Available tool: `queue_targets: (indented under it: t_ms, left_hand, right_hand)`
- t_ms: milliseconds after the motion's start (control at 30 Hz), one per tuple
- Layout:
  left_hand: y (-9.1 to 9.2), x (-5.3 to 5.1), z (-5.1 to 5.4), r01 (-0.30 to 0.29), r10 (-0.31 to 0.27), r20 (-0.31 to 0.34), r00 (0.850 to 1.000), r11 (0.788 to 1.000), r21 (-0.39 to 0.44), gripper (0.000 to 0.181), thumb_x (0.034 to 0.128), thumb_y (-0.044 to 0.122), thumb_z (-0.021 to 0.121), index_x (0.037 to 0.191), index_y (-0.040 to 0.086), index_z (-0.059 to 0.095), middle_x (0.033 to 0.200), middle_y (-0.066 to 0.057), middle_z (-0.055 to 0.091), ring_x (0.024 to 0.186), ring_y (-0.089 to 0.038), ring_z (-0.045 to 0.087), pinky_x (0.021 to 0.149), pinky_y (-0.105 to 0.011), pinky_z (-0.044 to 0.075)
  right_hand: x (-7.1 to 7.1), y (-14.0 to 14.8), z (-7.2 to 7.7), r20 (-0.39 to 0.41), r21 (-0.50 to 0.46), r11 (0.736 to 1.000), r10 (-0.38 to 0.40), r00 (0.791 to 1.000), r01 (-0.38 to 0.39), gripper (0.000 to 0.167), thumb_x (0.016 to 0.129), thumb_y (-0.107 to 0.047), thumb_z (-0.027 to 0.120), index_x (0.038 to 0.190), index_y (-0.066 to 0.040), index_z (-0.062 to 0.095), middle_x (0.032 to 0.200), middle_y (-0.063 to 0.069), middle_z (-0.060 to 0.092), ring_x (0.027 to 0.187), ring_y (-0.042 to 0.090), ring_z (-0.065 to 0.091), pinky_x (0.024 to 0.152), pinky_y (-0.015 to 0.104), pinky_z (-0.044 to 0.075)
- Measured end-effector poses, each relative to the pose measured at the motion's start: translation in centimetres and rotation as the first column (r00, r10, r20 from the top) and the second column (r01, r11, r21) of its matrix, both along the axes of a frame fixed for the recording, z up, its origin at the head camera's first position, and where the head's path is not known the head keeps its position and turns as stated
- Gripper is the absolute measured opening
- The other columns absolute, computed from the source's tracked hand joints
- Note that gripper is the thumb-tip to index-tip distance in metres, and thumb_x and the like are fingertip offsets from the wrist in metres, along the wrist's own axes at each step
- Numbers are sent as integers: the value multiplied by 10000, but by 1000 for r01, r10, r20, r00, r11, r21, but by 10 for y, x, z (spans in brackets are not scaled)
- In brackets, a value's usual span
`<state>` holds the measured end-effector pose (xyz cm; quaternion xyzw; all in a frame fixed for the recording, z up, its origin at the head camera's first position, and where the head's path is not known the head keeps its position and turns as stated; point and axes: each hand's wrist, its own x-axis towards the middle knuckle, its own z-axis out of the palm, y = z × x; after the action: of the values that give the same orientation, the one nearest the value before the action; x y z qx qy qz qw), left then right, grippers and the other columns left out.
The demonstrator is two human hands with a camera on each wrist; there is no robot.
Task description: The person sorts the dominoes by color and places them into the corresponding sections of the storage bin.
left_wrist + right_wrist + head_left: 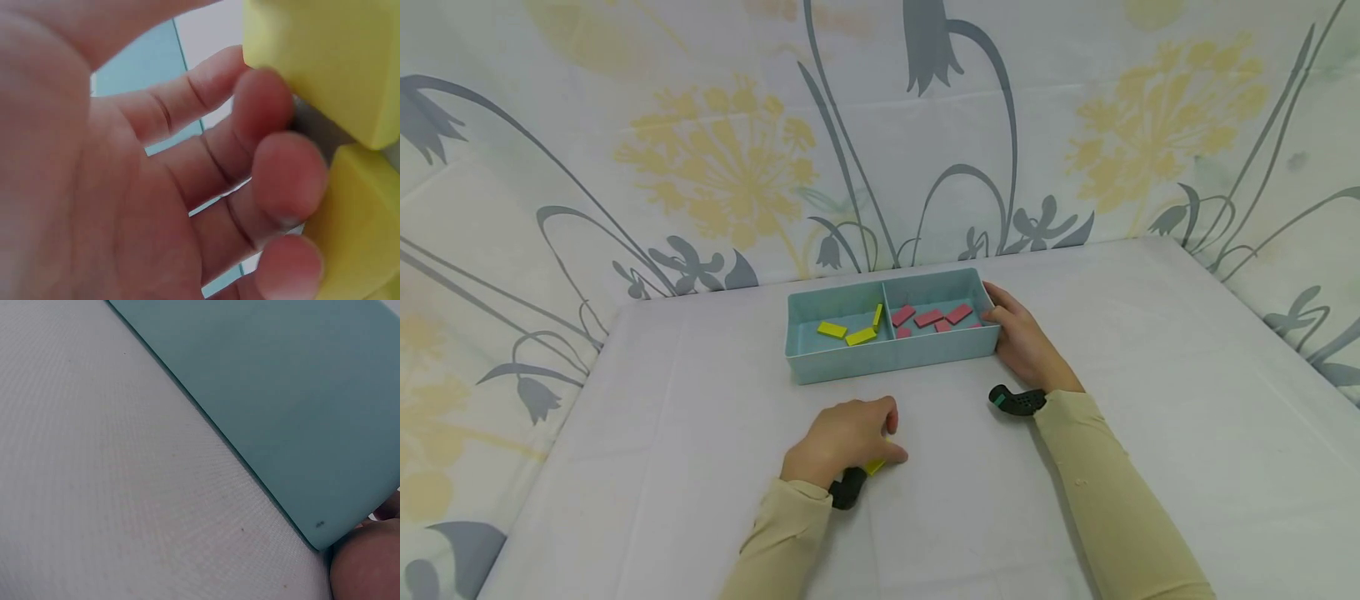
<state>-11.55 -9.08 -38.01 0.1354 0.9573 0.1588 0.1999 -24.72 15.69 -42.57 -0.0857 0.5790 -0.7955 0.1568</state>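
Observation:
A light blue two-compartment box (842, 364) stands on the table, with yellow blocks (832, 330) in its left compartment and several pink blocks (928, 318) in its right. My right hand (1026, 342) grips the box's right end; one fingertip (365, 562) shows by its lower corner in the right wrist view. In front of the box, my left hand (846, 437) is low over the table, its fingers curled at a yellow block (325, 56) near the thumb. A second yellow block (362, 231) lies by the other fingertips. The hand hides most of both from the head view.
A white cloth (647, 467) covers the table. Behind it and at both sides hangs a flower-patterned curtain (880, 133). A black wrist device (1018, 401) is on the right wrist, and another (848, 489) on the left.

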Motion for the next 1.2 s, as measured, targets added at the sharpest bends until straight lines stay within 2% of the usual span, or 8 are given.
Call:
queue_targets:
  t_ms: [300, 633, 733, 933, 1200]
  left_hand:
    - [-3, -2, -3, 25, -27, 42, 999, 999, 45, 195, 770, 329, 667, 787, 206, 517, 664, 50, 516, 624, -117, 473, 520, -251, 376]
    - [-4, -5, -5, 32, -34, 33, 999, 999, 41, 64, 825, 239, 530, 772, 204, 531, 653, 49, 513, 631, -117, 476, 530, -262, 373]
    - [-5, -5, -5, 30, -31, 28, 999, 998, 54, 95, 830, 240, 518, 749, 195, 536, 641, 49, 511, 609, -114, 475, 528, -261, 374]
    - [-6, -5, -4, 27, -28, 17, 999, 997, 75, 217, 851, 357, 536, 718, 186, 546, 599, 43, 495, 595, -106, 476, 530, -254, 372]
    - [-8, -6, -3, 47, -50, 27, 998, 994, 97, 266, 875, 365, 522, 677, 188, 544, 571, 37, 483, 574, -107, 475, 517, -252, 363]
  right_hand:
    - [0, 0, 0, -7, -8, 1000, 0, 1000, 0, 622, 866, 19, 361, 1429, -158, 163, 1465, -24, 118, 1315, 174, 150, 1060, 395, 146]
    - [0, 0, -1, 7, -3, 1000, -3, 1000, 3, 627, 863, 14, 362, 1430, -168, 163, 1465, -32, 115, 1311, 165, 153, 1062, 392, 144]
    - [0, 0, -1, 12, -2, 1000, -5, 1000, 5, 627, 864, 16, 360, 1430, -170, 164, 1467, -34, 111, 1311, 160, 151, 1063, 389, 142]
    - [0, 0, 0, 14, 4, 1000, -8, 1000, 8, 629, 860, 10, 369, 1429, -167, 167, 1468, -35, 108, 1313, 159, 147, 1063, 385, 144]
    - [1, 0, -1, -18, -9, 1000, 8, 1000, -8, 604, 876, 23, 340, 1428, -157, 173, 1468, -30, 114, 1322, 167, 137, 1064, 388, 138]
